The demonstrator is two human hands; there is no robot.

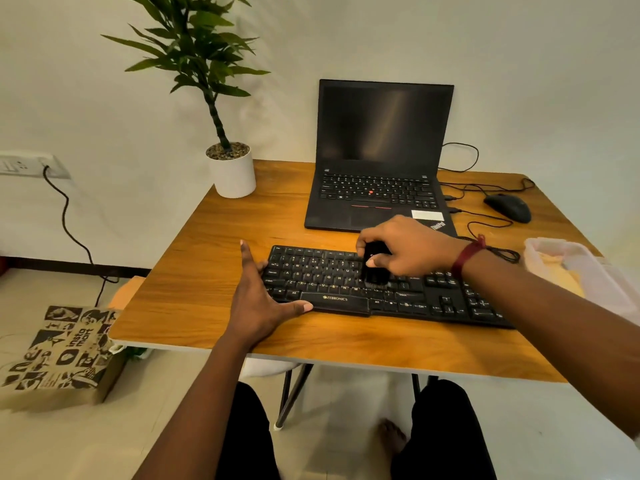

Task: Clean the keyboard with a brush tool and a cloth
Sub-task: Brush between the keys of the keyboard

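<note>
Keyboard (pixel 322 278), a black Zebronics model, is seen lying across the lower middle of the frame on the wooden tabletop (pixel 207 271), just in front of an open black laptop (pixel 381 161) whose screen is dark. Its left end is braced by the left hand (pixel 259 299), which is laid flat on the tabletop with the fingers (pixel 246 261) held straight and spread wide; the thumb is stretched along the keyboard's front edge as far as the space bar. A black brush tool (pixel 374 271) is gripped by the right hand (pixel 408 247), whose fingers (pixel 363 239) are curled round its upper part, and its lower end is set down on the keys right of the letter block's middle; the bristles themselves cannot be made out clearly. A red thread band (pixel 465 258) is worn at the right wrist. At the right edge of the frame a yellow cloth (pixel 557 271) is seen inside a pale translucent wrapper (pixel 588 258), well apart from both hands. A black mouse (pixel 507 206) is placed at the upper right of the tabletop, its cable looped nearby. A potted plant (pixel 232 168) in a white pot is stood at the tabletop's upper left corner. A printed paper bag (pixel 62 348) is set on the floor at the lower left.
</note>
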